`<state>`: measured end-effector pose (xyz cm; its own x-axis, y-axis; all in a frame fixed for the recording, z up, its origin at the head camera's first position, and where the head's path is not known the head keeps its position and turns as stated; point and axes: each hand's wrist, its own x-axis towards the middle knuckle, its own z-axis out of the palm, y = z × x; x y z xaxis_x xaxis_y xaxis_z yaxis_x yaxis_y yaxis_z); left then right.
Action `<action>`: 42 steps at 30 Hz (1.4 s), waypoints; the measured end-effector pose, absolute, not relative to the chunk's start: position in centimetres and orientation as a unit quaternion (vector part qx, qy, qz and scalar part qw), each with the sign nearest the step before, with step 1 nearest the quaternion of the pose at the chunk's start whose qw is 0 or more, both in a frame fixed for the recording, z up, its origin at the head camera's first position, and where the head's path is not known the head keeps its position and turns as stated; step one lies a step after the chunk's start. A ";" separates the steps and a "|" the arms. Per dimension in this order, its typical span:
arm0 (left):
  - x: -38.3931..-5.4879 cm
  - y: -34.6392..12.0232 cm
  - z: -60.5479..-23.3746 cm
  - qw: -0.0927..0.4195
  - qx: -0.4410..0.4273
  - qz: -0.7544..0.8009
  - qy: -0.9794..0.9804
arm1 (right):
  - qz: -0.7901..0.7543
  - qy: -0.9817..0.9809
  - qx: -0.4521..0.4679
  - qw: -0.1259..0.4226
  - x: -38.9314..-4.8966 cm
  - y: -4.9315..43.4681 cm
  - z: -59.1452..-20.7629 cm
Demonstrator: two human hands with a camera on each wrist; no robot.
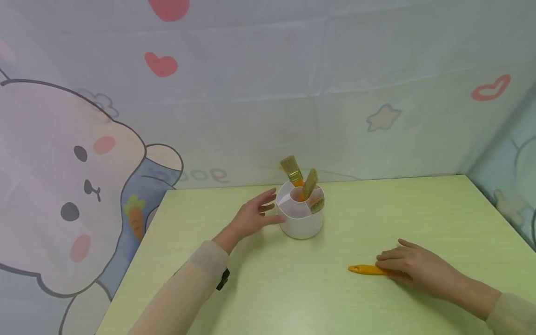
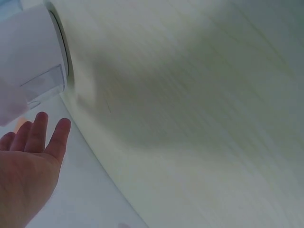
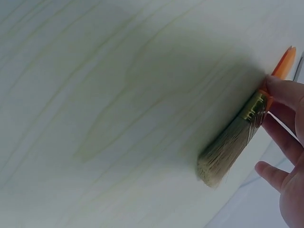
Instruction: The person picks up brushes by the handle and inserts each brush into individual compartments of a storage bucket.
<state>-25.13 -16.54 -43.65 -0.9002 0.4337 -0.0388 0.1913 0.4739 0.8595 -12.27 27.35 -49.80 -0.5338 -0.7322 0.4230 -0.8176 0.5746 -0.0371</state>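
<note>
A white round holder (image 1: 300,228) with several compartments stands near the back of the table. Three paintbrushes are in it bristles up: one tall brush (image 1: 291,168) leaning left, a second brush (image 1: 311,184) beside it, and a lower brush (image 1: 317,205) at the right rim. My left hand (image 1: 253,215) is beside the holder's left side, fingers loosely extended and holding nothing, with the thumb right at its wall. At the front right my right hand (image 1: 418,267) pinches another paintbrush (image 3: 230,147) by its orange handle near the metal band. Its bristles are hidden behind the hand in the head view.
The pale yellow-green wooden table (image 1: 310,288) runs back to a printed cloth backdrop (image 1: 259,121) with a cartoon bear, hearts and a star. Another cloth (image 1: 517,167) hangs along the right side. A dark strap (image 1: 223,280) is on the left wrist.
</note>
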 end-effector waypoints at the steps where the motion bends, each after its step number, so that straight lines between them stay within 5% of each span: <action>1: -25.2 -16.5 -43.7 0.128 0.185 0.480 0.848 | 0.115 -0.868 0.447 0.184 -12.3 27.4 -49.8; 21: -25.3 -15.9 -43.4 0.132 0.199 0.477 0.846 | 0.106 -0.870 0.442 0.193 -12.9 28.1 -49.7; 42: -25.4 -16.1 -43.6 0.129 0.202 0.462 0.854 | 0.120 -0.921 0.316 0.193 -8.4 29.7 -49.2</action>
<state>-25.37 -16.07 -43.61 -0.8848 0.4647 -0.0345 0.2257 0.4922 0.8407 -8.43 29.65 -49.24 -0.7259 -0.5356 0.4315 -0.6284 0.7715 -0.0996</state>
